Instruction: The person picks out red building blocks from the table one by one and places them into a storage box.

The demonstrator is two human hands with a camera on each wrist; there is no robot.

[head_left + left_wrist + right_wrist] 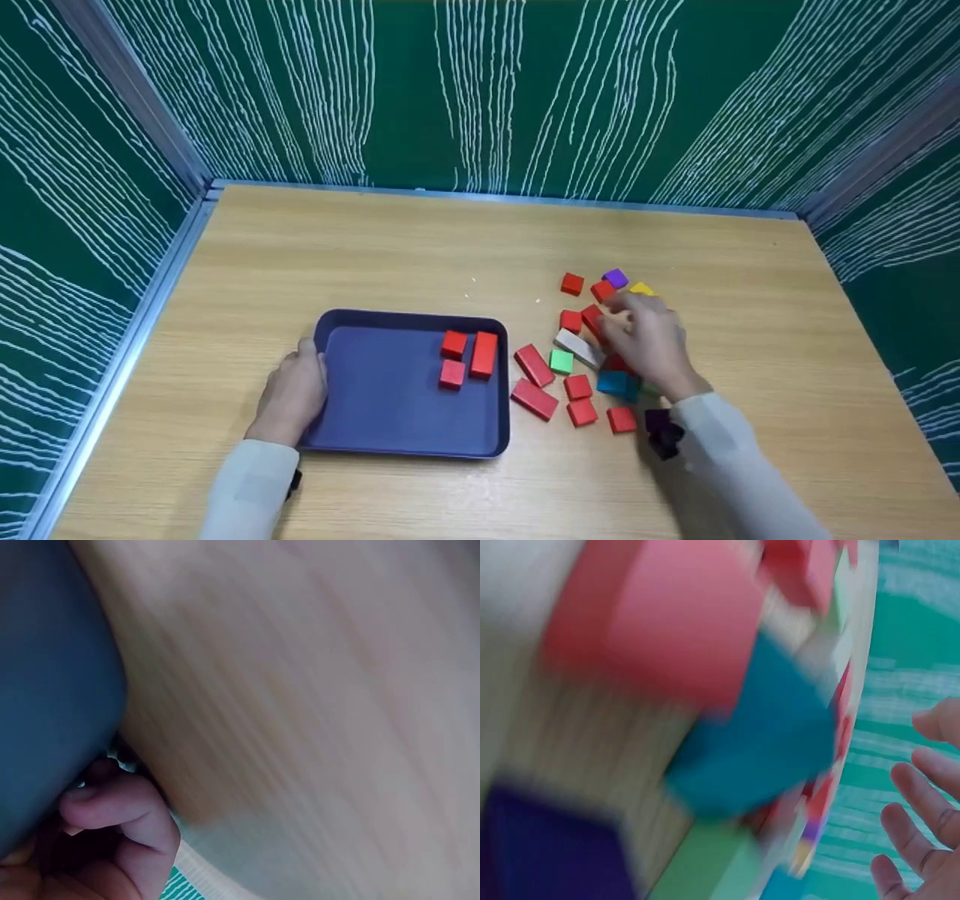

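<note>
My left hand (292, 391) holds the left rim of a dark blue tray (375, 442). Its curled fingers (124, 806) meet the tray's edge in the left wrist view. Inside the tray lie two red cubes (453, 344) and a longer red block (484, 355). Over the loose blocks on the right hovers my right hand (649, 337), fingers apart, no block visible in its grasp. Near it are a red oblong block (592, 319), a white block (580, 348) and a teal block (616, 384); the hand hides some others.
Several more red blocks (535, 399) lie between tray and right hand, with a green cube (561, 361). A purple block (615, 278) and a yellow one (641, 289) sit farther back. Dark purple blocks (664, 433) lie by the right wrist. Green panels (405, 97) enclose the wooden table (360, 247).
</note>
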